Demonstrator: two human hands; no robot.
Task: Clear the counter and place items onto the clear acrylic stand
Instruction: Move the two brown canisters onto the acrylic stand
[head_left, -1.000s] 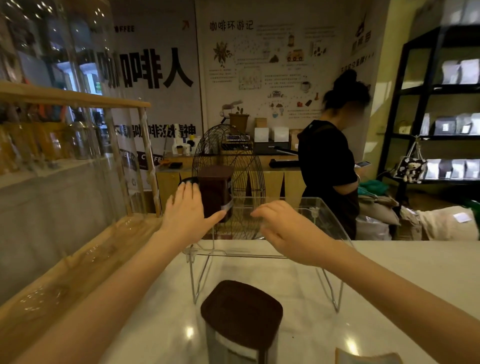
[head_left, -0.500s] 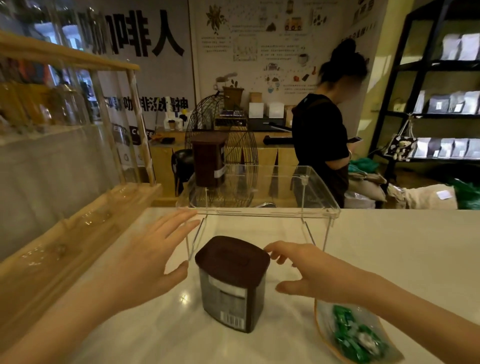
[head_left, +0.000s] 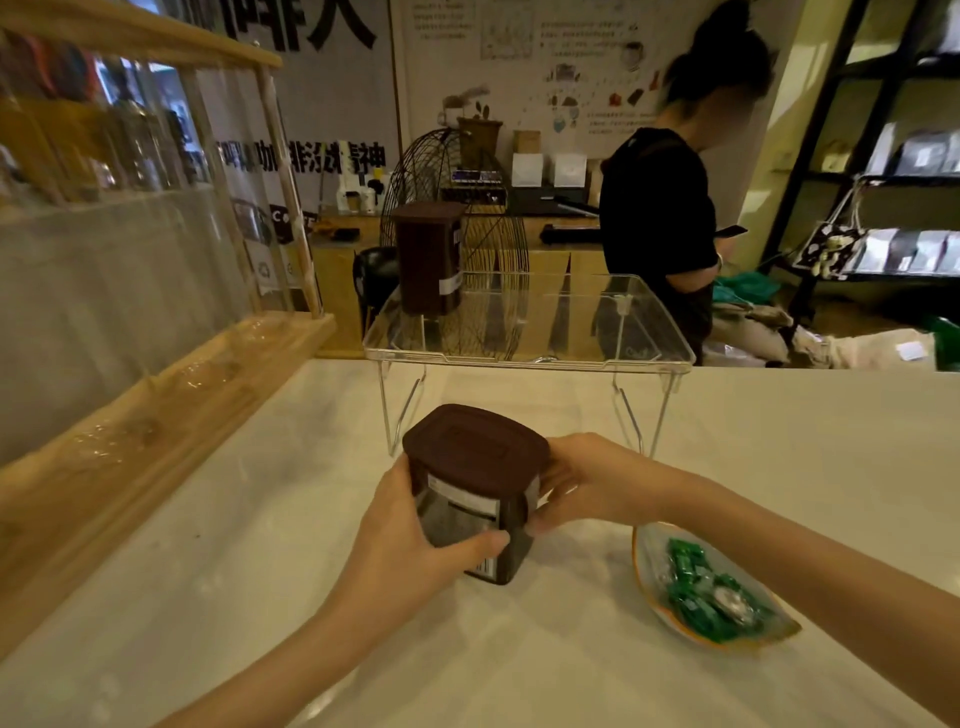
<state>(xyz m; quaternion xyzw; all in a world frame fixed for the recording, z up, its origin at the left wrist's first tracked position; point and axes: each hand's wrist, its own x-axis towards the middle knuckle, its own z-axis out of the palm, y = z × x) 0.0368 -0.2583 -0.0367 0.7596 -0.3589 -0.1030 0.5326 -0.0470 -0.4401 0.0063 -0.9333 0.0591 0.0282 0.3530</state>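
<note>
- A brown-lidded jar (head_left: 475, 488) on the worktop (head_left: 779, 441) is clasped by both hands — left hand (head_left: 410, 545) and right hand (head_left: 587, 483)
- A second jar (head_left: 428, 260) is seen upright on the acrylic stand (head_left: 530, 358) — left rear corner

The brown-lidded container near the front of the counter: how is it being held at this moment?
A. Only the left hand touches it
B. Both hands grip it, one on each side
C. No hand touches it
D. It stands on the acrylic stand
B: the left hand and the right hand clasp opposite sides of the brown-lidded container, which is over the counter in front of the acrylic stand.
</note>
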